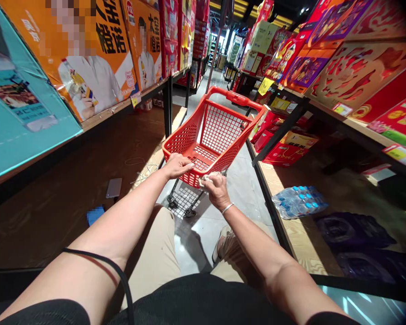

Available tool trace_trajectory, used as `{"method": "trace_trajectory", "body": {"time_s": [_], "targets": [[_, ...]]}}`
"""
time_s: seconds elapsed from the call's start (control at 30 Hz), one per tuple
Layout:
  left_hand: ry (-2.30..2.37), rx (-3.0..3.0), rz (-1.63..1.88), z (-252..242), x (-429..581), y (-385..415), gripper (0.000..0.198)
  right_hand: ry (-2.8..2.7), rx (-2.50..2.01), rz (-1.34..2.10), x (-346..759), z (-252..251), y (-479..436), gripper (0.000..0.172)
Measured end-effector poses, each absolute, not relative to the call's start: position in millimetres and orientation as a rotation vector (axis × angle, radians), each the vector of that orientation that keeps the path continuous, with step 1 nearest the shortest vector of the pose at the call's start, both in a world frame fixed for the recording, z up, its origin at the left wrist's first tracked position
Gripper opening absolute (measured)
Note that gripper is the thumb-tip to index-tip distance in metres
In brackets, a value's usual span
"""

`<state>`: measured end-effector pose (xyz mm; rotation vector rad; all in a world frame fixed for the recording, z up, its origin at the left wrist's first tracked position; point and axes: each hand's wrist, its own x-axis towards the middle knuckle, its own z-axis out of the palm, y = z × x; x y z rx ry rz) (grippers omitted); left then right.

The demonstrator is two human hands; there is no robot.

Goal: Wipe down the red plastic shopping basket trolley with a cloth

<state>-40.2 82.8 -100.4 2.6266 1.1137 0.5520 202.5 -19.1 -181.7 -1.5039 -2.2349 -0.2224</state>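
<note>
A red plastic shopping cart [219,131] with grid-like walls stands in front of me, its basket bare inside. My left hand [177,166] is closed over the near left part of its rim, the fingers partly hidden. Bunched in my right hand [218,191] is a pale, crumpled cloth [209,178], held against the near end of the cart just below the rim. A thin band circles my right wrist.
Shelves with orange boxes [98,67] and a turquoise box [23,108] line the left. On the right are red and gold gift boxes [362,76], with a pack of bottled water [299,202] on the low shelf. Grey floor [257,189] runs between them.
</note>
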Motion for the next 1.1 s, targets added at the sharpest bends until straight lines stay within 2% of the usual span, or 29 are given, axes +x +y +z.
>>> {"method": "trace_trajectory", "body": {"time_s": [0.13,0.37,0.5,0.6,0.7,0.8,0.93,1.0,1.1], "targets": [[1.13,2.628,0.562,-102,-38,82,0.053,-2.022,-1.507,-0.254,202,-168,-8,0.037],[1.158,2.615,0.561,-103,-39,84,0.051,-2.019,-1.672,0.122,206,-233,-10,0.04],[1.175,2.623,0.531,-102,-39,83,0.05,-1.641,-1.817,0.038,229,-198,29,0.053],[1.193,2.618,0.533,-102,-37,82,0.051,-1.407,-1.704,0.021,237,-157,61,0.057],[1.217,2.605,0.55,-102,-36,80,0.051,-1.426,-1.572,0.097,221,-148,63,0.056],[1.245,2.591,0.573,-103,-38,81,0.051,-1.501,-1.553,0.171,191,-175,31,0.052],[1.308,2.55,0.54,-100,-44,85,0.053,-1.719,-1.458,0.243,169,-201,-8,0.032],[1.351,2.541,0.483,-96,-44,85,0.052,-1.723,-1.443,0.227,173,-191,-8,0.029],[1.402,2.532,0.399,-89,-36,79,0.045,-1.677,-1.434,0.073,188,-155,6,0.038]]}}
